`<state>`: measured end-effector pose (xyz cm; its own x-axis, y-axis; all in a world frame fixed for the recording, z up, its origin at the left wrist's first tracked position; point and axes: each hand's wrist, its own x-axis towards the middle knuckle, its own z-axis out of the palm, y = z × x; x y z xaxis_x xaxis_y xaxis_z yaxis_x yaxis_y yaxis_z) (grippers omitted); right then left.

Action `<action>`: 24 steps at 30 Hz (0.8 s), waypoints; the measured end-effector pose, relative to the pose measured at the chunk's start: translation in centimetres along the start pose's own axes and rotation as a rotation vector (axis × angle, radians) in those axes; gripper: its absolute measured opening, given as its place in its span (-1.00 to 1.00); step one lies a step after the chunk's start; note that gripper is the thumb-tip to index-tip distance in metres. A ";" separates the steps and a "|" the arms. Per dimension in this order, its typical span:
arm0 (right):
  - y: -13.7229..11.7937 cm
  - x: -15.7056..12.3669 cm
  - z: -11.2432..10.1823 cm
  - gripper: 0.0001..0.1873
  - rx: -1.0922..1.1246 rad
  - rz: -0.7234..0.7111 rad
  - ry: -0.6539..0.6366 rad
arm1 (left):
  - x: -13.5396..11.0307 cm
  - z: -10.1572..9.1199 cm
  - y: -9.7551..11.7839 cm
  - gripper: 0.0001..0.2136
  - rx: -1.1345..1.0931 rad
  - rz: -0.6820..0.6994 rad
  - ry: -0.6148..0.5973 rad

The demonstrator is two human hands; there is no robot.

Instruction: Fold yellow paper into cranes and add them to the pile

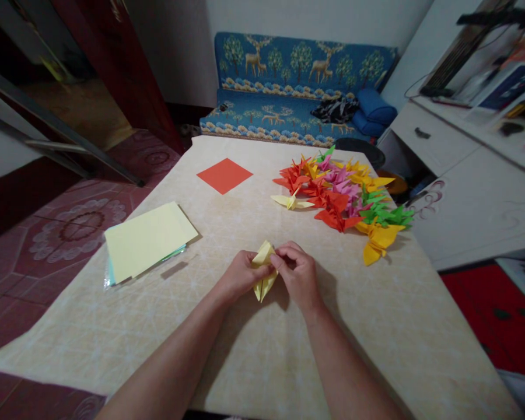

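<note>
A pale yellow piece of folded paper (265, 286), narrow and pointed at its near end, is held between both hands above the middle of the table. My left hand (242, 273) is closed on its left side, with the thumb lying across the front. My right hand (298, 273) pinches its right edge near the top with thumb and forefinger. Part of the paper is hidden behind the fingers. Farther off, a finished pale yellow paper crane (291, 202) sits beside a heap of folded paper cranes (341, 186) in red, pink, orange, yellow and green.
A stack of yellow paper sheets (151, 240) lies at the left on a clear wrapper. A red paper square (224, 175) rests toward the far edge of the cloth-covered table (227, 373). Beyond stand a blue patterned sofa (262, 111) and, at right, a white cabinet (464, 192).
</note>
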<state>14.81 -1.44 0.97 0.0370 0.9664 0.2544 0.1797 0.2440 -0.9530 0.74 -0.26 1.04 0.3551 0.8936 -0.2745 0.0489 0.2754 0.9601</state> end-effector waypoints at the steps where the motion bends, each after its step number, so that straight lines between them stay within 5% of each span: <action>1: 0.0 0.0 0.0 -0.88 -0.009 -0.003 0.006 | 0.0 0.0 0.0 -0.65 0.014 0.003 -0.007; 10: 0.2 0.0 0.0 -0.83 0.056 0.020 0.059 | -0.1 -0.2 -0.2 -0.73 0.184 -0.002 -0.039; 24: 0.4 0.2 -0.6 -0.78 0.267 0.148 -0.095 | -0.4 -0.4 0.4 -0.80 0.200 -0.063 -0.123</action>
<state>15.47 -1.15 0.71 -0.0508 0.9932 0.1049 -0.0858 0.1003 -0.9912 0.25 -0.41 1.55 0.4563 0.8235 -0.3369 0.2538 0.2425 0.9364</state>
